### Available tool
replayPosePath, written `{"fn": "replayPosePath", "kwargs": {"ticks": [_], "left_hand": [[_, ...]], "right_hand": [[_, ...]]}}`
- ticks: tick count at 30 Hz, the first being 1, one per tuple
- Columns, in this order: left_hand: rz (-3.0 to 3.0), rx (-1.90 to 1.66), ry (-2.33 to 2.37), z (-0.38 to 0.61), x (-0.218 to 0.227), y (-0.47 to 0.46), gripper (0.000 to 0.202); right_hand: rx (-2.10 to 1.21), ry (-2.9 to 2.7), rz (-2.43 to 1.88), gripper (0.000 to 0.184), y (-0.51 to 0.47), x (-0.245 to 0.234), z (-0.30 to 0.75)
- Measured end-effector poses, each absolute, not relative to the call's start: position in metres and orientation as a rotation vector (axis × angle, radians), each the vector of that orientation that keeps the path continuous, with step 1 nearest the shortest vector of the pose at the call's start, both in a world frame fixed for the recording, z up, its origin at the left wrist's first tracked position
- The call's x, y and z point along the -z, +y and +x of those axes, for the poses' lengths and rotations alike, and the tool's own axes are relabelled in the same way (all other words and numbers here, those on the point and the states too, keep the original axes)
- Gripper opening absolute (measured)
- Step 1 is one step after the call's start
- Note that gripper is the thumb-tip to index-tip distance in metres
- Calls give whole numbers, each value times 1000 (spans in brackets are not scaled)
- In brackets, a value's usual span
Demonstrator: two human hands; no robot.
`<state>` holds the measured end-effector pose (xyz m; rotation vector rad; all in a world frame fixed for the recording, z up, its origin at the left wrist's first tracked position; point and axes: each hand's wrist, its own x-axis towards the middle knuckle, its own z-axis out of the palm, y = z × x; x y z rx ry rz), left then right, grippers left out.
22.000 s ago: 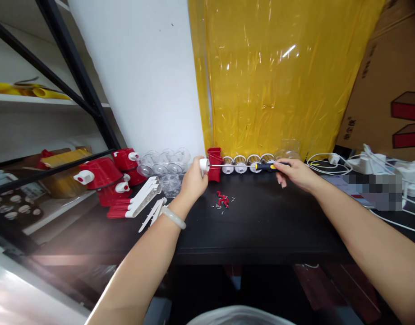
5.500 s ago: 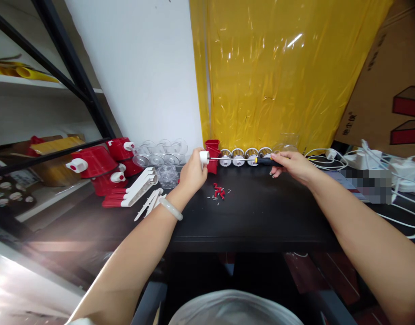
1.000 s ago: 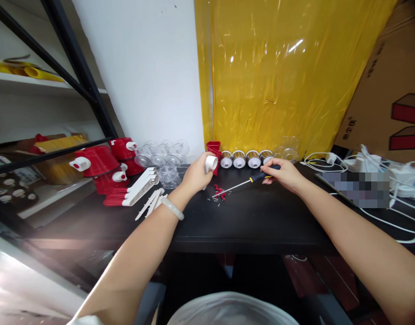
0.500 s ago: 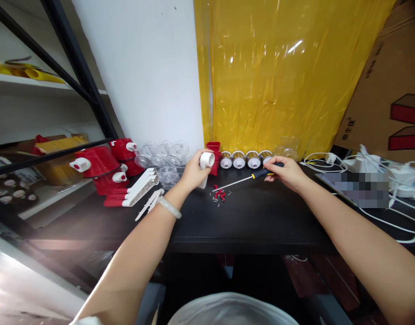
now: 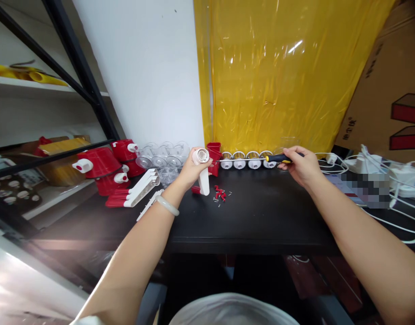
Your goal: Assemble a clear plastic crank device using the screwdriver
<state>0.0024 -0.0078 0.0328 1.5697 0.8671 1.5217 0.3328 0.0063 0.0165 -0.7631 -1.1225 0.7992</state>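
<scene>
My left hand [image 5: 190, 168], with a pale bangle on the wrist, is closed around a white plastic crank handle [image 5: 203, 180]. The handle's round hollow end faces up toward me, and a red grip [image 5: 195, 190] shows at its lower end. My right hand [image 5: 297, 163] is closed on the black-and-yellow grip of a screwdriver [image 5: 278, 158]. The screwdriver's shaft lies nearly level and points left, its tip close to the handle's round end; whether they touch I cannot tell. Below lie small red plastic pieces [image 5: 220, 194] and several loose screws [image 5: 216, 200].
More white crank handles with red grips [image 5: 140, 189] lie left, beside red housings [image 5: 101, 164] and clear plastic cups [image 5: 160, 155]. Several metal drums [image 5: 239, 160] and a red hopper-like part [image 5: 214, 155] stand along the back. White cables [image 5: 397, 180] and a tablet [image 5: 343, 187] occupy the right.
The screwdriver has risen from the small red pieces to the handle's level, and my right hand has shifted right and up. My left hand has turned the handle, so its hollow end and red grip show.
</scene>
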Motion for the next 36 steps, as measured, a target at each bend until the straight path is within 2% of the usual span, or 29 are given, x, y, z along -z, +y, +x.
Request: {"fn": "replayPosePath", "kwargs": {"ticks": [12,22,36], "left_hand": [[1578,-1463,845,5,-35,-16,63],[1616,-1506,836,6,-34,-14,57],[1609,-1504,819,7,-33,-15,57]], "right_hand": [[-697,-1201,-826,37,3,-18,330],[-776,-1155,-814,35,0,-18,327],[-720,-1214,-833,37,-2,-20,326]]}}
